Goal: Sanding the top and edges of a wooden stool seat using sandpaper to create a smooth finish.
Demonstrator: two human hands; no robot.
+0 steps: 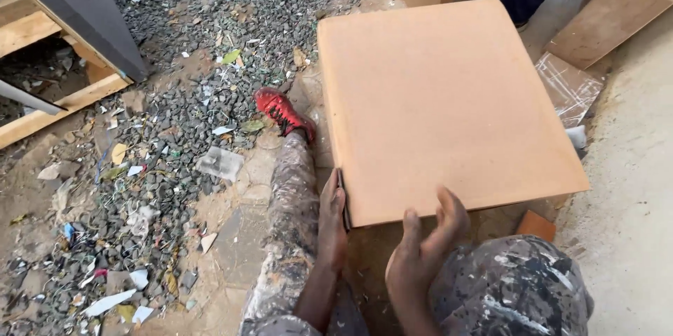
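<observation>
gripping tan board [442, 104] lying flat, long axis pointing away, left hand [332, 217], right hand [424, 241]

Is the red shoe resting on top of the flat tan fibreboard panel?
No, the red shoe sits on the gravel ground beside the flat tan fibreboard panel.
</observation>
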